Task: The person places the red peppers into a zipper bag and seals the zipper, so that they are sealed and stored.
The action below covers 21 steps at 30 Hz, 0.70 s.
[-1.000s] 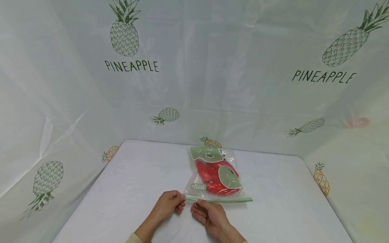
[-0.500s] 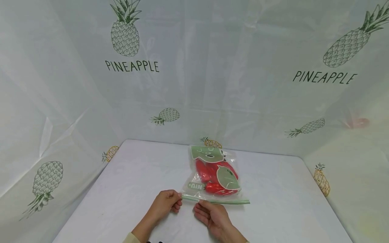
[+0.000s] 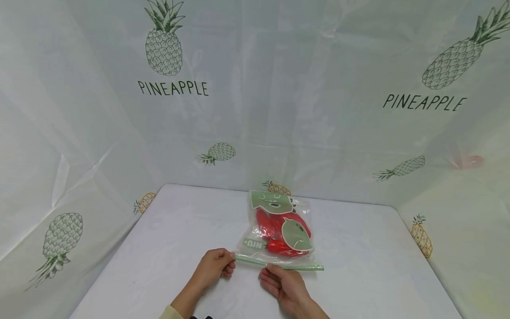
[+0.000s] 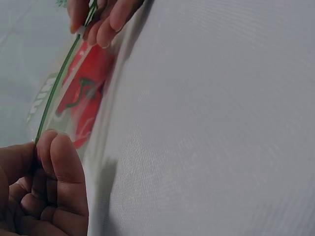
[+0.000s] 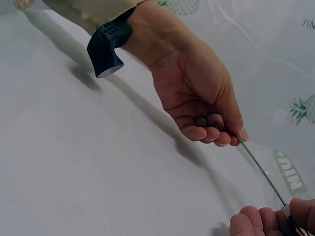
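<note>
A clear zip bag (image 3: 259, 228) with green printing lies on the table, its green zip strip (image 3: 303, 267) towards the person. Inside are red peppers (image 3: 283, 247); one shows a green stem in the left wrist view. With thumb and fingers, my left hand (image 3: 213, 266) pinches the strip's left end. Further along the strip, my right hand (image 3: 288, 285) pinches a small white slider (image 4: 80, 31) between thumb and fingers. The right wrist view shows the slider (image 5: 286, 210) at the right thumb, with the strip taut between both hands.
A white-covered table (image 3: 179, 221) spreads around the bag. White cloth (image 3: 299, 110) with pineapple prints hangs behind it and along both sides. A dark wrist camera (image 5: 110, 46) sits on the left wrist, below a beige sleeve (image 5: 88, 12).
My right hand has slid to the right along the zip strip. My left hand has moved slightly left, still pinching its end, and the bag's near edge has shifted left with it.
</note>
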### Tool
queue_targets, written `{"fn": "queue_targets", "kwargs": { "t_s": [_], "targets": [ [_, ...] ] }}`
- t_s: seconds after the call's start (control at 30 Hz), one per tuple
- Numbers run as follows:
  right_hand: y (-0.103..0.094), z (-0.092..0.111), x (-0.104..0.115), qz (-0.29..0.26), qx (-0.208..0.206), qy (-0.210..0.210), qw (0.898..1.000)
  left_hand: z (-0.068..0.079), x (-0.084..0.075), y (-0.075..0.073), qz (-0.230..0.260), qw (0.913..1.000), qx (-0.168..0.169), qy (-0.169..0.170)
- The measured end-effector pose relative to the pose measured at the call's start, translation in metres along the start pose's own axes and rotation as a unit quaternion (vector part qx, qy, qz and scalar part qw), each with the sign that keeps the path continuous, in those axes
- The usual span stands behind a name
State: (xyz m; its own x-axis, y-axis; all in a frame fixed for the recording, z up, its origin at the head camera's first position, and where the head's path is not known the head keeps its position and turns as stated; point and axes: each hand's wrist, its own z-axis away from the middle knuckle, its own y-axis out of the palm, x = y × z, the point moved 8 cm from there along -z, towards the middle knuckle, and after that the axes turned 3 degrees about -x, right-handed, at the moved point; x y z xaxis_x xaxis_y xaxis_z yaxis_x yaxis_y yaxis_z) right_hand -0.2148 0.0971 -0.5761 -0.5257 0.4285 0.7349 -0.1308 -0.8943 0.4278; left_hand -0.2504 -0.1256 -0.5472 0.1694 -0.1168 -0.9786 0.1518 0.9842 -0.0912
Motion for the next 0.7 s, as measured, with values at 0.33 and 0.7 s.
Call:
{"fn": "queue_targets", "kwargs": {
  "t_s": [0.33,0.7],
  "targets": [
    [-0.011,0.002,0.005,-0.001,-0.004,0.003,1.0,-0.001,0.001,-0.007,-0.013,0.9998,-0.011,0.002],
    [-0.033,0.007,0.015,0.006,-0.026,0.001,1.0,-0.001,0.001,-0.013,-0.021,0.9996,-0.018,0.003]
  ]
}}
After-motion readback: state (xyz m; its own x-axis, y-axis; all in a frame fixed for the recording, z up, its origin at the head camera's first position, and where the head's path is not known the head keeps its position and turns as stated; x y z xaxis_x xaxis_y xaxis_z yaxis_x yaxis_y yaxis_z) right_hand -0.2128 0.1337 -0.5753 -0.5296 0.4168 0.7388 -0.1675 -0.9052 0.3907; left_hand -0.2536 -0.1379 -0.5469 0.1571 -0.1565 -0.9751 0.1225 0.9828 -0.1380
